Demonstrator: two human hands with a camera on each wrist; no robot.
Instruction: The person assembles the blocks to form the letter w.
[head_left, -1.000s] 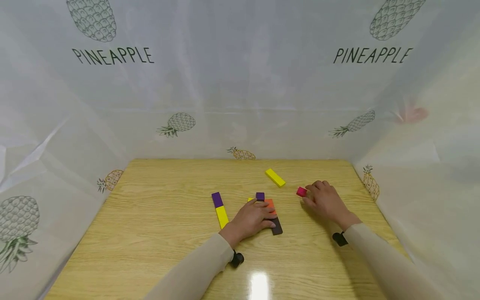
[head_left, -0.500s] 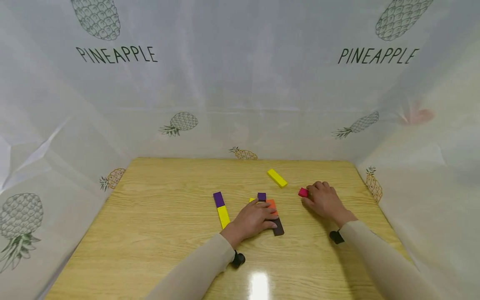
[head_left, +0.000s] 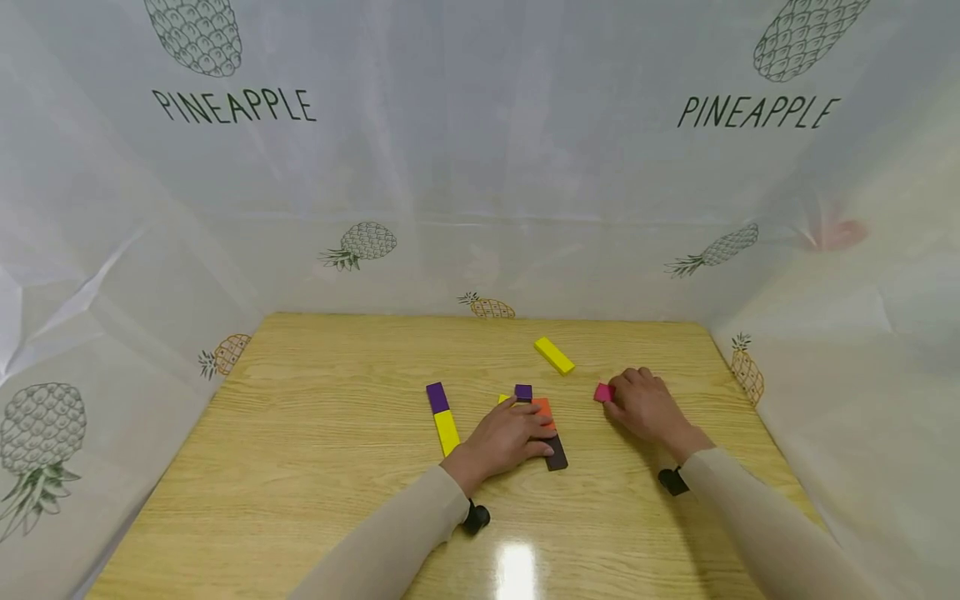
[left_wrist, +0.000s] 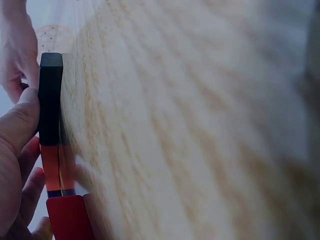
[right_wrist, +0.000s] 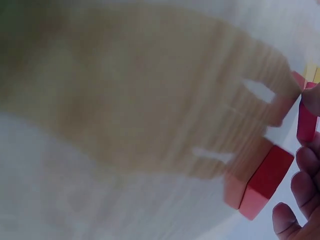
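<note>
My left hand [head_left: 502, 437] rests over a cluster of flat blocks, its fingers spread. An orange block [head_left: 543, 412] and a black block [head_left: 556, 454] show beyond its fingertips. A purple block [head_left: 523, 392] and a bit of yellow stand at the cluster's far end; the palm hides the rest. In the left wrist view the thumb touches the black block [left_wrist: 50, 100], with a red block [left_wrist: 70, 217] lower down. My right hand [head_left: 648, 406] pinches a small pink block [head_left: 603, 392] at the table's right. The right wrist view shows a red block [right_wrist: 267, 175] near the curled fingers.
A yellow block [head_left: 554, 356] lies alone toward the back of the wooden table [head_left: 315, 517]. Left of the left hand, a purple block [head_left: 437, 397] and a yellow block [head_left: 447, 432] form a line. A pineapple-print sheet [head_left: 480, 192] encloses the table's back and sides.
My right hand has drawn the pink block slightly toward me, and the block has turned a little. The left hand stays on the cluster. The head view shifted slightly at first.
</note>
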